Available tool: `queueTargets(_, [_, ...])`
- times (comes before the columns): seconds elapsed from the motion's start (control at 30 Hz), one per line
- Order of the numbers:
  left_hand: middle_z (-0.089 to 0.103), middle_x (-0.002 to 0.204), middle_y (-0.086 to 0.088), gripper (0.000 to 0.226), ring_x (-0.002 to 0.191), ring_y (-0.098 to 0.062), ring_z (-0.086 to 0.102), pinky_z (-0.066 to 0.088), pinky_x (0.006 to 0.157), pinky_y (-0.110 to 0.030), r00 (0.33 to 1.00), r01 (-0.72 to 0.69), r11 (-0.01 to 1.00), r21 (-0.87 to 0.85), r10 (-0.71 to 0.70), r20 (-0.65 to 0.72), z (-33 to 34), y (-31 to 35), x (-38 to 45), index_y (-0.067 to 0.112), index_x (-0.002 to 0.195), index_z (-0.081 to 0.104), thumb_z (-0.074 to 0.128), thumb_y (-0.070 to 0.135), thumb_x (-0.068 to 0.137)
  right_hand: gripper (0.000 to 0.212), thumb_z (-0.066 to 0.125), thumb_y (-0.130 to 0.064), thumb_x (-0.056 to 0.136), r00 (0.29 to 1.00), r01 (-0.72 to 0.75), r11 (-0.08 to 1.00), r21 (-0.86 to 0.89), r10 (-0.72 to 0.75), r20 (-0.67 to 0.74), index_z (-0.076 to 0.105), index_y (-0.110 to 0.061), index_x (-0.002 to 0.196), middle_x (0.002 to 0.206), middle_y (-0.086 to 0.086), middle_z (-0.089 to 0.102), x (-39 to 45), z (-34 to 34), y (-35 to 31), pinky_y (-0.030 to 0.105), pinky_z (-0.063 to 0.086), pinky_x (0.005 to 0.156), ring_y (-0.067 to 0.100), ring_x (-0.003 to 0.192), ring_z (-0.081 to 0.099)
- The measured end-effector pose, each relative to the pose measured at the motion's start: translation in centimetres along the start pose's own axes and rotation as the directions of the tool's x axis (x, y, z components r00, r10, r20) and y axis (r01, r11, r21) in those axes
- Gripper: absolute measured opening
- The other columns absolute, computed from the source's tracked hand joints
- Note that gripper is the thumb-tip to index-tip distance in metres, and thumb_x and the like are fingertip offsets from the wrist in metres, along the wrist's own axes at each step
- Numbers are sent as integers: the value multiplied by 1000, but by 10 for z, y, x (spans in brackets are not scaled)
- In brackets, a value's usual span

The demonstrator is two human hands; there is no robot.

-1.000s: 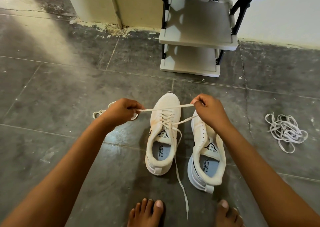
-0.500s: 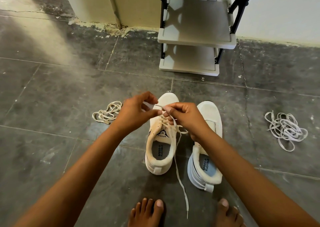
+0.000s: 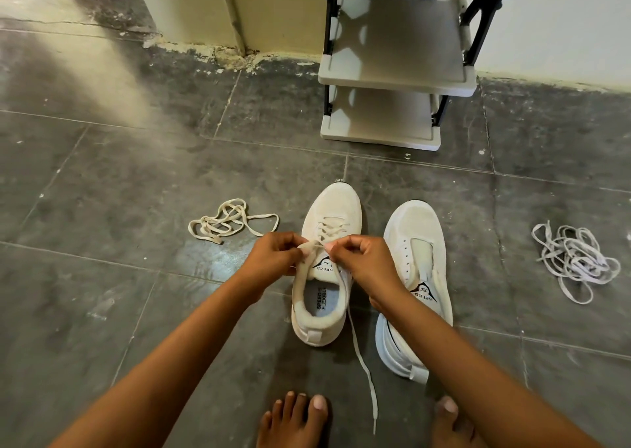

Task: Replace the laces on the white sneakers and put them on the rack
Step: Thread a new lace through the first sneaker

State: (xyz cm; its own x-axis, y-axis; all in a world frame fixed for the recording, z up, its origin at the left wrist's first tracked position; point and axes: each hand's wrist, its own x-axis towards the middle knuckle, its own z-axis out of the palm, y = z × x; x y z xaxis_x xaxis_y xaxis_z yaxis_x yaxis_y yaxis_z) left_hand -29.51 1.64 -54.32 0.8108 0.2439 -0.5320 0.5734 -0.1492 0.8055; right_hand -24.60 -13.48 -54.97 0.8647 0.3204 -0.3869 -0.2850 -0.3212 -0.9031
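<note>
both hands are down over the left sneaker (image 3: 327,266) here, right at the top of its lacing. the left hand (image 3: 273,260) has its fingers curled in tight, pinching the cream lace (image 3: 362,362) at the shoe's upper eyelets, and the right hand (image 3: 367,263) is doing the same from the other side, fingertips pinched on that lace just above the tongue with its "speed" logo. the two pinches sit nearly touching each other. one free end of the lace trails down beside the shoe's inner side and runs along the floor (image 3: 102,277) toward the bare toes (image 3: 300,413) at the bottom edge. criss-crossed lacing shows on the front half of this shoe. just to its right stands the right sneaker (image 3: 415,277), upright, toe pointing away, eyelets bare and tongue open, no lace in it that i can see; the right forearm crosses over its heel. on the tiles to the left lies a loose cream lace bundle (image 3: 227,220), well apart from the hands. far out on the right lies a tangled whiter lace pile (image 3: 573,260). up ahead against the wall stands the shoe rack (image 3: 396,79), pale shelves on a black frame, with nothing visible on the shelves in view, and both sneakers sit on the floor in front of it.
</note>
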Motion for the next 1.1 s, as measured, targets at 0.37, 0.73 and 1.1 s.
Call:
queueTargets(0.37, [67,87,-5,14,77,-11,63,52,58,-17,988,154,969,-195,-149,37,1,-2,7,7,100,64,52,6,93,14,64,-22,86,947,132,945,-298,-208,-243,67,-9,83,73,-4,62,-3,27,19,17,38,54,8,65,54])
queueTargets(0.73, [68,93,-3,20,84,-11,62,51,69,-21,992,127,971,-201,-123,31,3,-5,5,14,105,67,51,8,95,16,57,-27,90,937,134,848,-512,-277,-213,64,-12,89,90,3,69,-2,35,21,31,51,68,19,81,63])
queueTargets(1.1, [69,97,-3,23,91,-12,62,50,73,-19,994,103,958,-267,-105,4,10,-7,-3,17,98,68,45,16,98,17,52,-26,94,961,-1,878,-479,-131,-242,62,-13,92,98,5,68,0,39,11,26,42,66,22,89,61])
